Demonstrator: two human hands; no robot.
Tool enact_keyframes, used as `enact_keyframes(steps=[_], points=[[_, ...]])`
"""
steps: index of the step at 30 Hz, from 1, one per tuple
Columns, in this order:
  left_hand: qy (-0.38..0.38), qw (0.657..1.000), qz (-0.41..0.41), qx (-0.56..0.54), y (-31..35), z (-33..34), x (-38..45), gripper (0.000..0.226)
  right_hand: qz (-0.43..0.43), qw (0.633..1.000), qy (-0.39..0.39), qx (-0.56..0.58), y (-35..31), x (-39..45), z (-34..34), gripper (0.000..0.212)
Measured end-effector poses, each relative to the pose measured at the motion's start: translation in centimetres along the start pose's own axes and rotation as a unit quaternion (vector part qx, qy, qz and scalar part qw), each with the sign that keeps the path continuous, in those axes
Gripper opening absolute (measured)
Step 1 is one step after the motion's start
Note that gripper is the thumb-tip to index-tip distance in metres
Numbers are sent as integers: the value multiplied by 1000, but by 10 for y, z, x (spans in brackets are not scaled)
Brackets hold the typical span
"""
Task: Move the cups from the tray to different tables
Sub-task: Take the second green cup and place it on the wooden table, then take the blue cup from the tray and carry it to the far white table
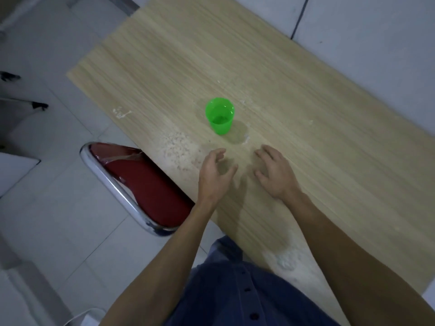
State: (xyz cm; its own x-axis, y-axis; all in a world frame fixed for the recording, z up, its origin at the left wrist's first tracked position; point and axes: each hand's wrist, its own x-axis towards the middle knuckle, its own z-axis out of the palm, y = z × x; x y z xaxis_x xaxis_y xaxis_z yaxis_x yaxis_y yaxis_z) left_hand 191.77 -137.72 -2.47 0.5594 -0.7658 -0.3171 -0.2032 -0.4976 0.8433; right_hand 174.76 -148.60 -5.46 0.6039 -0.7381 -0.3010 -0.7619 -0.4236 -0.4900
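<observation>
A translucent green plastic cup (220,115) stands upright near the middle of a light wooden table (294,109). Both of my hands hover over the table on the near side of the cup, a short gap away from it. My left hand (215,175) has its fingers curled and spread, holding nothing. My right hand (275,171) is palm down with fingers apart, also empty. No tray is in view.
A red chair (141,184) with a chrome frame is tucked at the table's left edge, close to my left forearm. White tiled floor lies to the left. White smudges mark the tabletop. A pale wall with a dark cable runs behind the table.
</observation>
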Motion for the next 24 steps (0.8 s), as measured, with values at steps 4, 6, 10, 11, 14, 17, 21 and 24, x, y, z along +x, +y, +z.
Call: enact_keyframes(steps=[4,6,10,11,14,17,21,24], points=[[-64,994,57,70,5,8,-48,40,32,996,9,77,8,-59,-19,53],[-88,985,98,114,5,13,-75,37,54,995,23,86,15,-96,-25,44],[-145,958,156,190,3,31,-136,44,89,991,50,90,33,-178,-27,45],[-160,951,169,205,2,37,-153,46,95,989,60,92,38,-200,-27,45],[-200,930,208,229,0,57,-202,50,114,985,88,98,52,-269,-26,48],[-234,916,228,232,2,74,-252,50,138,978,120,102,61,-341,-27,49],[-272,896,265,229,14,95,-314,44,175,963,161,123,66,-433,-29,50],[-292,880,302,219,22,112,-354,36,217,943,205,144,72,-497,-25,46]])
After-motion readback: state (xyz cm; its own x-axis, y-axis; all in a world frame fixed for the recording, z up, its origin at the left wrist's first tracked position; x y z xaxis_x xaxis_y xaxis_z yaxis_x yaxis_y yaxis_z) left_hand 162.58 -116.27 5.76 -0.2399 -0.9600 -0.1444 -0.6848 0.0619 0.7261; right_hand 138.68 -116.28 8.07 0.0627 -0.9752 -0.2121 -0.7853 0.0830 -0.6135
